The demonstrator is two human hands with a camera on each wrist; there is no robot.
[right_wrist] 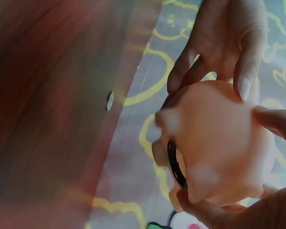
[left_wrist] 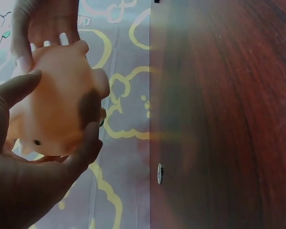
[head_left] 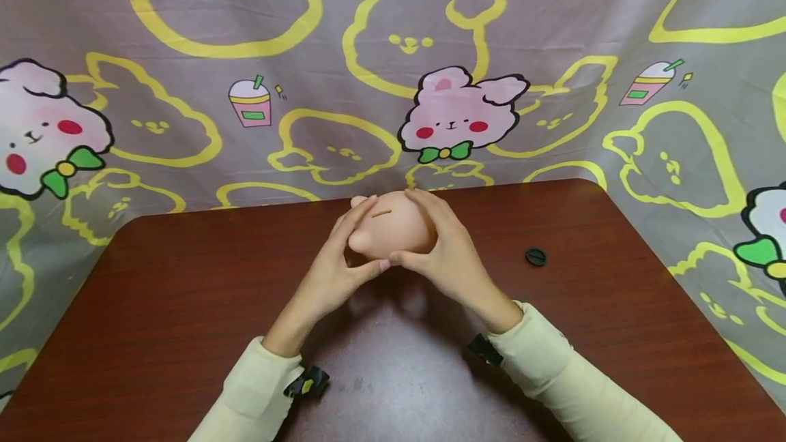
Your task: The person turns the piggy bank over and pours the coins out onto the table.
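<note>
A peach-pink piggy bank is held between both hands over the far part of the table, its coin slot facing up. My left hand grips the end with the ears; a dark eye shows in the left wrist view. My right hand is curled round the rounded opposite end. The thumbs nearly meet on the near side. Underneath, between stubby feet, the right wrist view shows a dark ring. A small black slotted disc lies on the table, right of my right hand.
The dark red-brown wooden table ends at a patterned curtain behind and at both sides. A small pale disc, seen nearly edge-on in both wrist views, lies near the table's far edge. Black wrist mounts sit at the sleeves.
</note>
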